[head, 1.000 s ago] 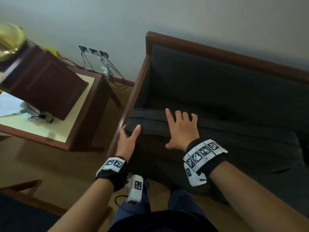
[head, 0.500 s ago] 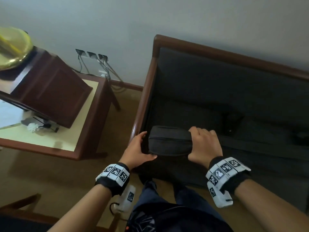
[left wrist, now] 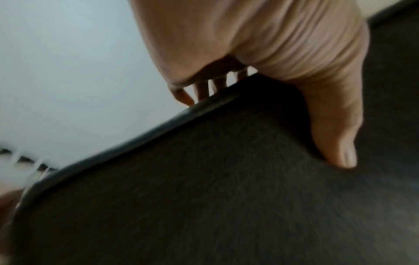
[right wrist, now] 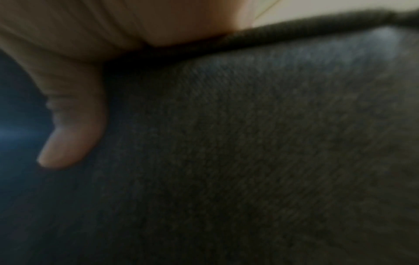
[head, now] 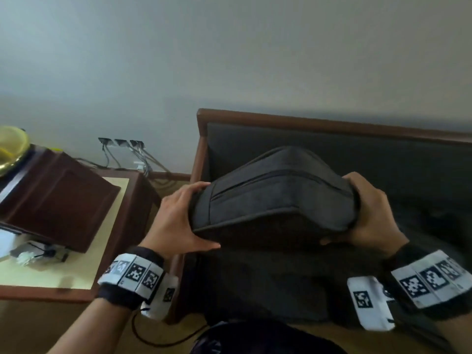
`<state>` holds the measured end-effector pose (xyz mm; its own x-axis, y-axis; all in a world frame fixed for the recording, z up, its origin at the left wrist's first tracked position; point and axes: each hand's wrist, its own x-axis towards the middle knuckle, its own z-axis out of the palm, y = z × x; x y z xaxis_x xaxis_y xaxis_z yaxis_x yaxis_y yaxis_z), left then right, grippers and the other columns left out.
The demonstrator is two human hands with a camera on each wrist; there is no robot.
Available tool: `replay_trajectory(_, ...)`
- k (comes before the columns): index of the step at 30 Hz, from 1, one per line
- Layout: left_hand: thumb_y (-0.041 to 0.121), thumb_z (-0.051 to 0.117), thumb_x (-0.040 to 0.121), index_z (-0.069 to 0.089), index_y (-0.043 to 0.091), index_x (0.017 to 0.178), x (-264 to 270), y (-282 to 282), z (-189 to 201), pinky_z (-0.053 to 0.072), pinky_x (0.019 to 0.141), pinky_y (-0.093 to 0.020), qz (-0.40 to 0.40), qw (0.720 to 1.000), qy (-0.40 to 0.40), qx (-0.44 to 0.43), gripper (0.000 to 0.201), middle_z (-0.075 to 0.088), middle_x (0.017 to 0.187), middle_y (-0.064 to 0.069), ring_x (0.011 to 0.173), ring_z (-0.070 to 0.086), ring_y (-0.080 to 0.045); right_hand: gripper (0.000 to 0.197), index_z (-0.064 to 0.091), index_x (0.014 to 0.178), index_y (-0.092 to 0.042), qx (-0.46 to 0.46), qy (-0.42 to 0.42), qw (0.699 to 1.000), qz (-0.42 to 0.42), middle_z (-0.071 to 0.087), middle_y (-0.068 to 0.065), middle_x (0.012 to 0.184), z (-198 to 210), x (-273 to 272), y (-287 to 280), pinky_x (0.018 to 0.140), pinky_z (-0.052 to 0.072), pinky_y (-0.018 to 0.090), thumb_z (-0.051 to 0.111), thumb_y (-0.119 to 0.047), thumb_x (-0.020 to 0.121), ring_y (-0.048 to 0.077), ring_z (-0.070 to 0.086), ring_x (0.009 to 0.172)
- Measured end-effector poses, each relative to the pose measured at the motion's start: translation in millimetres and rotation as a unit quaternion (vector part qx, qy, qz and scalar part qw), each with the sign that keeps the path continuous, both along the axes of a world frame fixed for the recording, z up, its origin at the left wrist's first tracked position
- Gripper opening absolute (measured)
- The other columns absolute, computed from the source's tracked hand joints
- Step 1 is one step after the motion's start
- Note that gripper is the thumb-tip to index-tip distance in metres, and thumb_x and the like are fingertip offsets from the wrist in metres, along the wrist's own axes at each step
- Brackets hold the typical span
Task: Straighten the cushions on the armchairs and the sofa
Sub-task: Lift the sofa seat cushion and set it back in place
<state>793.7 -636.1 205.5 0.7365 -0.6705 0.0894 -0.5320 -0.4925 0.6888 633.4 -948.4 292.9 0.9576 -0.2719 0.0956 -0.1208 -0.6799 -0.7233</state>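
A dark grey seat cushion (head: pixel 275 195) with a zip along its edge is lifted off the wooden-framed armchair (head: pixel 306 122) and bowed upward in the middle. My left hand (head: pixel 178 221) grips its left end, thumb underneath and fingers over the top. My right hand (head: pixel 367 215) grips the right end the same way. In the left wrist view my left hand (left wrist: pixel 260 89) pinches the cushion (left wrist: pixel 204 197) with the thumb flat on the fabric. The right wrist view is filled by the cushion (right wrist: pixel 249 143), with my right hand (right wrist: pixel 75 107) on it.
A wooden side table (head: pixel 109 251) with a cream top stands left of the armchair, holding a dark brown box (head: pixel 56 195) and a brass bowl (head: pixel 10 146). Wall sockets with cables (head: pixel 122 144) sit behind it. The dark backrest (head: pixel 383 162) is behind the cushion.
Both hands went from lying on the cushion's front edge to gripping it, then raised it off the seat; my hands have spread to its two ends.
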Motion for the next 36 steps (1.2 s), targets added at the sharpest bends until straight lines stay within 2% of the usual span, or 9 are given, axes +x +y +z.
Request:
replay_trajectory(4,0.063,0.083,0.037,0.042,0.034,0.138,4,-30,54,0.035,0.095,-0.037,0.001,0.993,-0.106,0.048,0.112,0.049,0.122,0.015,0.113,0.045,-0.008,0.085,0.047,0.111,-0.035,0.106,-0.059,0.992,-0.029,0.061,-0.030,0.107,-33,-14,-32,0.077,0.048,0.009,0.088,-0.039,0.037,-0.010,0.059,0.097)
replay_trajectory(6,0.066,0.082,0.037,0.043,0.034,0.138,-1,-47,47,0.038,0.097,-0.044,-0.007,0.984,-0.127,0.122,0.113,0.054,0.122,0.007,0.115,0.049,-0.019,0.092,0.043,0.120,-0.035,0.162,-0.006,0.986,-0.037,0.059,-0.020,0.114,-59,-20,-40,0.080,0.050,0.015,0.092,-0.012,0.045,-0.006,0.059,0.104)
replay_trajectory(12,0.078,0.069,0.043,0.045,0.033,0.141,-28,-121,7,0.036,0.101,-0.045,-0.024,0.968,-0.154,0.195,0.110,0.056,0.124,0.004,0.116,0.052,-0.025,0.113,0.035,0.139,-0.027,0.266,0.061,0.952,-0.136,0.052,-0.007,0.126,-87,-39,-69,0.099,0.046,0.022,0.080,-0.002,0.038,0.018,0.049,0.124)
replay_trajectory(15,0.081,0.068,0.050,0.038,0.036,0.145,-51,-171,18,0.033,0.104,-0.042,-0.045,0.963,-0.163,0.210,0.109,0.053,0.129,0.004,0.118,0.049,-0.022,0.091,0.040,0.143,-0.029,0.158,0.113,0.965,-0.178,0.033,0.000,0.148,-61,-44,-88,0.113,0.029,0.036,0.086,-0.026,0.064,0.017,0.031,0.137)
replay_trajectory(18,0.077,0.070,0.056,0.036,0.034,0.146,-75,-206,21,0.031,0.104,-0.042,-0.047,0.958,-0.168,0.225,0.106,0.050,0.130,0.003,0.118,0.047,-0.021,0.063,0.040,0.140,-0.033,-0.035,0.210,0.944,-0.251,0.020,0.010,0.158,-57,-35,-86,0.113,0.027,0.053,0.048,-0.064,0.086,0.034,0.022,0.144)
replay_trajectory(21,0.075,0.071,0.059,0.036,0.030,0.147,-85,-220,25,0.031,0.104,-0.042,-0.055,0.960,-0.167,0.217,0.105,0.051,0.133,0.001,0.120,0.047,-0.022,0.060,0.038,0.138,-0.029,-0.169,0.229,0.911,-0.300,0.023,0.014,0.154,-75,-30,-76,0.104,0.031,0.061,0.033,-0.065,0.089,0.044,0.028,0.136)
replay_trajectory(28,0.077,0.063,0.065,0.034,0.029,0.148,-70,-169,31,0.029,0.109,-0.045,-0.046,0.961,-0.194,0.194,0.100,0.040,0.151,-0.001,0.137,0.039,-0.023,0.037,0.047,0.121,-0.030,-0.154,0.155,0.910,-0.351,0.032,0.008,0.141,-94,-39,-104,0.096,0.035,0.059,0.045,-0.050,0.090,0.040,0.040,0.123)
replay_trajectory(32,0.063,0.078,0.064,0.012,0.033,0.154,-73,-135,19,0.023,0.114,-0.050,0.092,0.987,-0.035,0.127,0.115,0.016,0.161,-0.001,0.146,0.019,-0.023,0.032,0.048,0.118,-0.031,-0.128,0.136,0.910,-0.369,0.035,0.008,0.138,-95,-41,-123,0.097,0.034,0.058,0.045,-0.049,0.092,0.039,0.041,0.122)
replay_trajectory(36,0.038,0.087,0.066,0.005,0.030,0.155,-82,-132,-6,0.031,0.117,-0.041,0.127,0.976,0.175,-0.003,0.121,0.021,0.157,0.010,0.138,0.027,-0.004,0.033,0.049,0.118,-0.033,-0.118,0.131,0.908,-0.379,0.037,0.007,0.140,-94,-37,-128,0.101,0.032,0.058,0.042,-0.051,0.091,0.037,0.041,0.124)
